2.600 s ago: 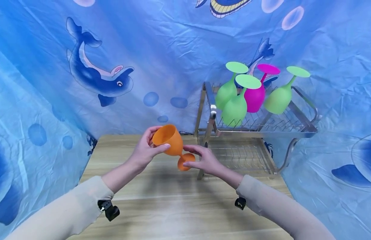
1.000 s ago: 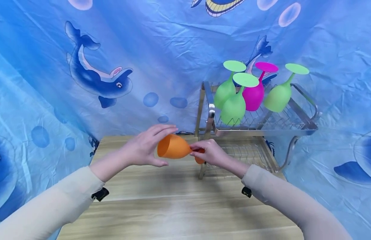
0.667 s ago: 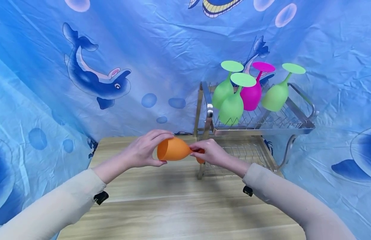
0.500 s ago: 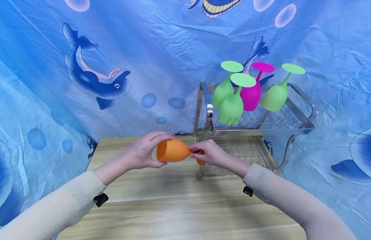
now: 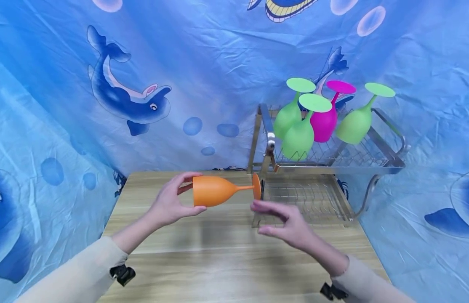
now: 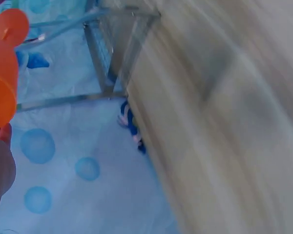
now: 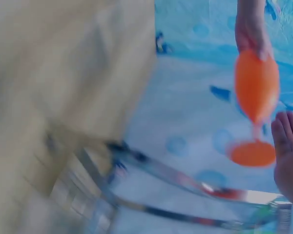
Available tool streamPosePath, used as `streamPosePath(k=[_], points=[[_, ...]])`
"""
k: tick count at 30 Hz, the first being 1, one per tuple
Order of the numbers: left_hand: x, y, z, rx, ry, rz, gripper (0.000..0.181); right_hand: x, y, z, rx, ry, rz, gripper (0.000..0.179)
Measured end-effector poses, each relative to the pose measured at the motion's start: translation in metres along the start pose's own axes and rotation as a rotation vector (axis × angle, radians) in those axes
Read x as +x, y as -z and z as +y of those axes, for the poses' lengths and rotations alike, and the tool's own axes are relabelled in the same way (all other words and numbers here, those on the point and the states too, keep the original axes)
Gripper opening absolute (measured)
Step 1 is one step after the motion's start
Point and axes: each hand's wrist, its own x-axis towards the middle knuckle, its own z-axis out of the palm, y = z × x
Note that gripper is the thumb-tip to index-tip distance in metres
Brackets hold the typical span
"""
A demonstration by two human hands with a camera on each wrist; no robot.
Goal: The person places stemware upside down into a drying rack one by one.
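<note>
An orange plastic wine goblet (image 5: 213,191) lies sideways in the air above the table, its mouth toward the left and its foot toward the right. My left hand (image 5: 173,203) grips the bowl near the rim between thumb and fingers. Just below and right of the foot is my right hand (image 5: 289,223), fingers parted from the thumb and holding nothing. In the right wrist view the goblet (image 7: 256,87) hangs foot down from the other hand, with the right hand (image 7: 289,156) beside its stem. The left wrist view catches the goblet (image 6: 2,83) at its left edge.
A two-tier metal dish rack (image 5: 338,169) stands at the right rear of the wooden table (image 5: 234,269). Upside down on its upper tier are several green goblets (image 5: 298,139) and a magenta goblet (image 5: 324,124). A blue curtain (image 5: 204,84) with dolphins hangs behind.
The right hand has let go of the stem and moved down and right, its fingers spread. The left hand has shifted slightly left and keeps hold of the bowl; the goblet's mouth has turned out of sight.
</note>
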Motion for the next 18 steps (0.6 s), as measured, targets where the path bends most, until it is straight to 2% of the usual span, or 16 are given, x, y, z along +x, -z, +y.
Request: streamPosePath(k=[3,6,10,13,15,18], points=[[-0.008,-0.007,0.002,-0.152,0.079,0.043,0.083,-0.016,-0.013,0.01,0.308,-0.135,-0.049,0.059],[-0.014,-0.017,0.006,-0.299,0.135,0.064,0.079,-0.019,-0.025,0.022,0.486,-0.211,-0.031,0.063],[-0.019,-0.036,0.012,-0.512,0.222,0.073,0.076,-0.004,-0.037,0.034,0.598,-0.207,0.057,0.08],[-0.019,-0.052,0.017,-0.643,0.264,0.069,0.076,0.012,-0.044,0.038,0.649,-0.206,0.137,0.092],[-0.019,-0.061,0.018,-0.701,0.274,0.055,0.077,0.023,-0.045,0.039,0.678,-0.185,0.169,0.092],[-0.018,-0.072,0.021,-0.758,0.313,0.032,0.075,0.037,-0.044,0.039,0.695,-0.131,0.181,0.082]])
